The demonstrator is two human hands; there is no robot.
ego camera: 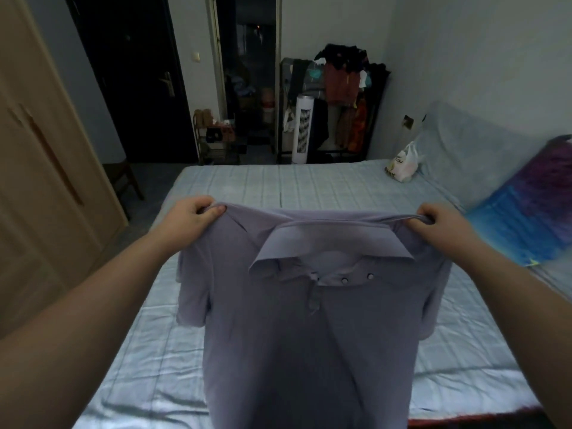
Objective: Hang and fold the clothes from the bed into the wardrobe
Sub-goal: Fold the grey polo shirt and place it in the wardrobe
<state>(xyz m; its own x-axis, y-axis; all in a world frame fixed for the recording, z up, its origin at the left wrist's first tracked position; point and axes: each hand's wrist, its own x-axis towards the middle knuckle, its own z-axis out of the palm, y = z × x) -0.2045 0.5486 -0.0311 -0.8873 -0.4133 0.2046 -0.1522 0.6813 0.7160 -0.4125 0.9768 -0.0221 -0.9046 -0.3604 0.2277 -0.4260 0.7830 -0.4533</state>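
Polo shirt, lilac, hangs spread above the bed; I grasp one shoulder in my left hand and the other in my right hand, fingers curled into cloth.

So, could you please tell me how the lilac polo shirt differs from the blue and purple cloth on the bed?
The polo shirt is plain greyish lilac; the blue and purple cloth is vivid and two-toned. The polo shirt hangs in the air, gripped at its shoulders by the left hand and right hand; the cloth lies on the bed, untouched. Both are fabric.
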